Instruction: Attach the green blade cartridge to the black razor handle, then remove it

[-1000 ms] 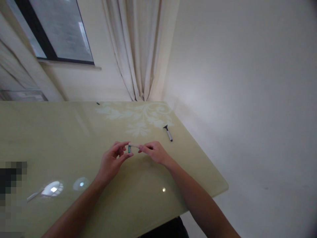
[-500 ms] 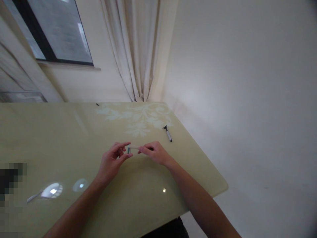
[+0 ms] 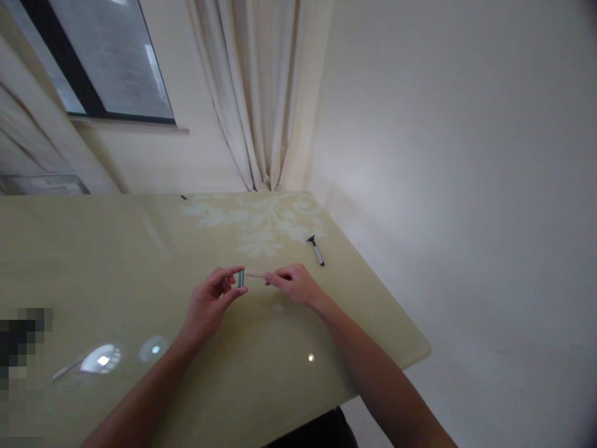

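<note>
My left hand (image 3: 212, 302) pinches a small razor head (image 3: 240, 278), green and dark, upright between thumb and forefinger at its two ends. My right hand (image 3: 293, 283) is closed on a thin pale stick (image 3: 255, 274). The stick's free end points left and reaches close to the razor head; whether the two are joined I cannot tell. Both hands are just above the table. Beyond my right hand lies a razor (image 3: 316, 251) with a black head and a grey handle. My right fingers hide the other end of the stick.
The glossy pale green table (image 3: 261, 361) has a white floral pattern at its far corner. A small dark piece (image 3: 183, 197) lies by the far edge. A white wall (image 3: 457, 186) runs along the right; a curtain (image 3: 261, 93) hangs behind. A blurred dark patch (image 3: 21, 336) is at left.
My right hand has shifted slightly right and up, and more of the pale stick shows. The razor head has turned, so its green side shows more.
</note>
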Demonstrator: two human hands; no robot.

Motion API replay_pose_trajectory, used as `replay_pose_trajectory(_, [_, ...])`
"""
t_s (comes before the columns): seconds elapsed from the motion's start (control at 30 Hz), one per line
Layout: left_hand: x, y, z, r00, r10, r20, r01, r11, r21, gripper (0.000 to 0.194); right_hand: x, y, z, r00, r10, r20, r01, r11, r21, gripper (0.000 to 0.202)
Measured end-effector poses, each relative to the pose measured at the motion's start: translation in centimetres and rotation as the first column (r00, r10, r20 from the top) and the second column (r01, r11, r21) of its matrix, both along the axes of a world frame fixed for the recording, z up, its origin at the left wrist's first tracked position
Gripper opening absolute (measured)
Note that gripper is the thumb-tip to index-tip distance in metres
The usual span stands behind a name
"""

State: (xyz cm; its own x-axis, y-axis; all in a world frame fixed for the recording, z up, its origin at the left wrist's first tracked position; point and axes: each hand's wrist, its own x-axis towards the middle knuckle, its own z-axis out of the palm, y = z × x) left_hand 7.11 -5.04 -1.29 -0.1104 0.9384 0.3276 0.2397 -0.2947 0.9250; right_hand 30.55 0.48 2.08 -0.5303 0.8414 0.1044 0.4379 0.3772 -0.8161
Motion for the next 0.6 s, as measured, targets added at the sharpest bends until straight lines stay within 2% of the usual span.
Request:
replay_pose_trajectory(0.17, [-0.04, 0.09, -0.07, 1.000, 0.018, -0.004, -0.018, 1.000, -0.010, 0.040, -0.19, -0.34, 0.11, 0.996, 0.084, -0.011, -0.084, 0.996, -0.029, 0.055])
replay_pose_trajectory(0.27, [-0.12, 0.16, -0.21, 1.000, 0.030, -0.002, -0.030, 1.000, -0.008, 0.041, -0.18, -0.36, 0.17, 0.999, 0.000, 0.032, -0.001, 1.000, 0.017, 0.055])
replay_pose_trajectory(0.33, [-0.16, 0.16, -0.26, 1.000, 0.018, -0.001, -0.018, 1.000, -0.010, 0.040, -0.16, -0.34, 0.16, 0.999, -0.014, 0.034, 0.013, 0.999, 0.029, 0.054])
replay_pose_trajectory(0.47, [-0.22, 0.09, -0.25, 1.000, 0.014, -0.008, -0.014, 1.000, -0.011, 0.041, -0.18, -0.27, -0.03, 0.996, 0.090, -0.006, -0.090, 0.996, -0.022, 0.054])
replay_pose_trajectory(0.6, [-0.25, 0.08, -0.28, 1.000, 0.007, -0.004, -0.007, 1.000, -0.007, 0.040, 0.17, 0.10, -0.01, 1.000, -0.007, 0.016, 0.007, 1.000, 0.022, 0.054])
